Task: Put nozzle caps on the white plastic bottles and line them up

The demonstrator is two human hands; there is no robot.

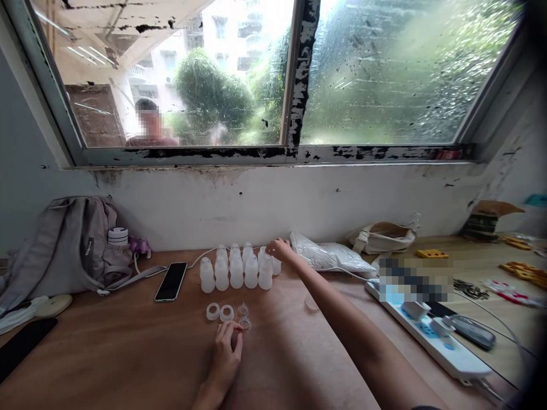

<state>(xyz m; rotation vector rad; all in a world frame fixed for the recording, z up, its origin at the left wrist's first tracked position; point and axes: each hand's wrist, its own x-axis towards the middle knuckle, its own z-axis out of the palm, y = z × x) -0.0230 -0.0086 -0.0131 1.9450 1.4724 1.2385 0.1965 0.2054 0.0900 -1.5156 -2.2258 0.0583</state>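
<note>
Several frosted white baby bottles (236, 272) stand upright in rows on the brown table, each with a domed cap. My right hand (280, 248) reaches to the back right of the group, fingers closed at the top of a rear bottle (262, 252); the front bottles partly hide it. My left hand (228, 344) lies on the table in front, fingers loosely bent and apart, fingertips beside the parts there. These are two white screw rings (212, 311) and two clear silicone nipples (243, 309), the nearer nipple by my left fingertips. Farther right lies a thin clear disc (311, 305).
A phone (171, 282) and a grey backpack (81, 245) lie left of the bottles. White plastic bags (333, 255) rest against the wall. A power strip (427, 336) with plugs and cables runs along the right. A person (149, 128) appears beyond the window.
</note>
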